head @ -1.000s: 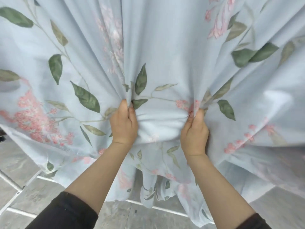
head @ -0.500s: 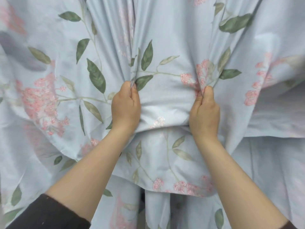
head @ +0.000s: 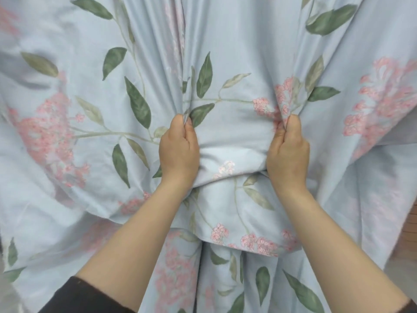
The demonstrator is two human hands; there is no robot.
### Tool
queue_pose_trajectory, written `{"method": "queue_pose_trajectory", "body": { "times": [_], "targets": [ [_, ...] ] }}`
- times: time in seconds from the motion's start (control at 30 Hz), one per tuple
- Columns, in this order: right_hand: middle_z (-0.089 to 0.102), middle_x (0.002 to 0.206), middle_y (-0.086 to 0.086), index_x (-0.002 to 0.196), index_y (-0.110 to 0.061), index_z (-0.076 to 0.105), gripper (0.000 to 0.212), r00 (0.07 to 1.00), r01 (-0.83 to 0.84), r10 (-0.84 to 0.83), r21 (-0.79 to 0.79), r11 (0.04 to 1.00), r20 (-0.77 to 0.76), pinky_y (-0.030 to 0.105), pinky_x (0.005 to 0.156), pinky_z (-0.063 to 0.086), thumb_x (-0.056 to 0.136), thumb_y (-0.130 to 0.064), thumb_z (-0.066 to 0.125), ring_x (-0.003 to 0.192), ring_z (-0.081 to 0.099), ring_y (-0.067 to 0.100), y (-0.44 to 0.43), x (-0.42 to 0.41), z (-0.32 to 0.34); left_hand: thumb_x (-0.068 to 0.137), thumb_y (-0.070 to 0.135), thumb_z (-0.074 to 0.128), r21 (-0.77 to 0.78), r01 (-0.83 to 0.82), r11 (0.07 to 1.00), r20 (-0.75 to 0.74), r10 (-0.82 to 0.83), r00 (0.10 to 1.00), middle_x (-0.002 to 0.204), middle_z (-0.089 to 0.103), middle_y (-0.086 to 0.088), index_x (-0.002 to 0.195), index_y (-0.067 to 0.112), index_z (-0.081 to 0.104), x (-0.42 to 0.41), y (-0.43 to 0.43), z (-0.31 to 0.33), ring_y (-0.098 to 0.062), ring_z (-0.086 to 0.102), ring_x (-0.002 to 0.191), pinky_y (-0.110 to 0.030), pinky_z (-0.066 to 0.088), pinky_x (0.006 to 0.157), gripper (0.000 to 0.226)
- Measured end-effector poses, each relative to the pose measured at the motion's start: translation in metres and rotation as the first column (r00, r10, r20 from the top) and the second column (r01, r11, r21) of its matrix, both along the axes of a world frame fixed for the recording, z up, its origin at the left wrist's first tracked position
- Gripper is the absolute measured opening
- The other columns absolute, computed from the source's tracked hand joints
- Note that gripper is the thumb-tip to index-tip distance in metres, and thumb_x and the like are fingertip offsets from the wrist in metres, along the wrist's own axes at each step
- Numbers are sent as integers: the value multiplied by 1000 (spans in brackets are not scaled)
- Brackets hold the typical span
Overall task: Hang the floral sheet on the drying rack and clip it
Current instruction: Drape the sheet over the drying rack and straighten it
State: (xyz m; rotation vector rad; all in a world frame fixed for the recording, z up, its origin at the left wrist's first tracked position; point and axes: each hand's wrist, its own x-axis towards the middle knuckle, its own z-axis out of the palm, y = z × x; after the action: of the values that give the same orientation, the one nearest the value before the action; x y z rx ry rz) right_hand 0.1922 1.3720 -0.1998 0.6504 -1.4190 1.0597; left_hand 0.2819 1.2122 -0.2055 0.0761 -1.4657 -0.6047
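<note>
Floral sheet (head: pixel 225 53) higher, its folds vertical.

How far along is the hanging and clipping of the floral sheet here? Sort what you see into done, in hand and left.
Done: the floral sheet is lifted and drapes across the whole view; whether it lies over a rack cannot be told, since no rack shows. In hand: the left hand and right hand each pinch a bunched fold. Left: clipping, as no clip is visible.
</note>
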Motion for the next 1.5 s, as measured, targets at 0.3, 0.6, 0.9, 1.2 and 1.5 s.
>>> {"method": "queue_pose_trajectory", "body": {
  "times": [0.3,0.6,0.9,1.2,1.5],
  "targets": [
    [62,80,28,110,5,52,31,999,13,-14,23,1000,32,34,57,23,95,-15,35,69,55,49,1,0,-36,97,16,35,28,-6,1000,23,5,1000,57,34,11,73,13,33,-3,1,-38,0,41,55,-28,16,53,25],
    [62,78,23,112,4,52,32,997,4,-8,47,999,72,33,56,26,95,-16,35,66,55,45,-2,-8,-64,95,22,33,58,-17,998,72,13,997,56,33,7,73,11,33,-4,1,-66,-9,35,52,-30,16,54,25],
    [63,73,23,112,6,53,41,997,19,-26,96,995,73,31,53,27,93,-23,30,57,56,45,-7,-13,-90,94,20,33,81,-22,996,112,13,994,56,32,9,74,11,32,-4,0,-95,-7,35,51,-31,13,54,22],
    [63,72,24,108,6,54,41,991,13,-28,118,993,127,31,52,26,92,-23,30,56,56,46,-9,-15,-111,94,22,32,93,-44,995,164,29,986,55,32,9,74,12,31,-7,-2,-120,-7,34,51,-24,21,48,23],
    [62,68,22,107,3,54,36,987,28,-49,133,991,156,29,50,27,92,-21,32,52,56,44,-10,-19,-127,94,23,32,118,-42,992,195,18,981,56,33,9,76,12,32,-9,1,-140,-7,34,52,-26,25,48,21]
  ]
}}
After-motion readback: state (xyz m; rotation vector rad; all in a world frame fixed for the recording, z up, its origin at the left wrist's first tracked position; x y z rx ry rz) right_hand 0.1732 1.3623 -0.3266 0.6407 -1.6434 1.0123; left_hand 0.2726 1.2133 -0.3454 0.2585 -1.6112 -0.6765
